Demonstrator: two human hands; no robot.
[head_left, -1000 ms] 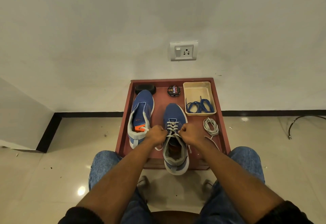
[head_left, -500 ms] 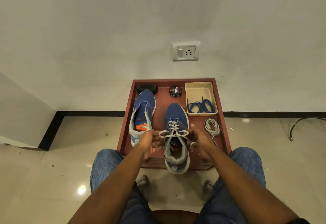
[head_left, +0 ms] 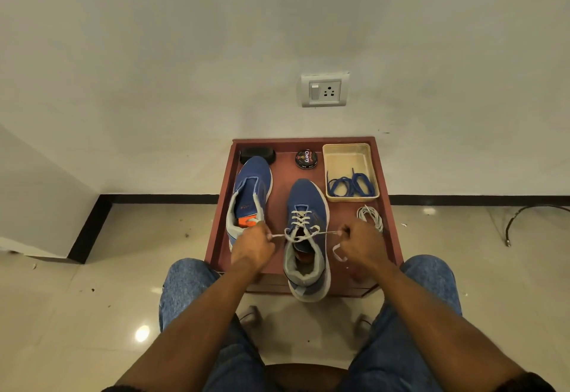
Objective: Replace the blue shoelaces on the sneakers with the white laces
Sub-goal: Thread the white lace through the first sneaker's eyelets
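Two blue sneakers stand on a small red table (head_left: 387,206). The right sneaker (head_left: 307,200) carries a white lace (head_left: 300,220) threaded through its eyelets. My left hand (head_left: 251,242) pinches one end of that lace and my right hand (head_left: 359,242) pinches the other, and the lace runs taut between them across the shoe's tongue. The left sneaker (head_left: 251,185) has no lace. The blue laces (head_left: 351,186) lie in a beige tray (head_left: 347,152). A second white lace (head_left: 371,216) lies coiled beside my right hand.
A round shoe polish tin (head_left: 306,159) and a black brush (head_left: 257,154) sit at the table's far edge, against a white wall with a socket (head_left: 324,89). A dark cable (head_left: 530,216) lies on the tiled floor at right. My knees flank the table's near edge.
My hands have moved apart, outward from the right sneaker, pulling the white lace ends sideways until the lace is stretched tight across the shoe.
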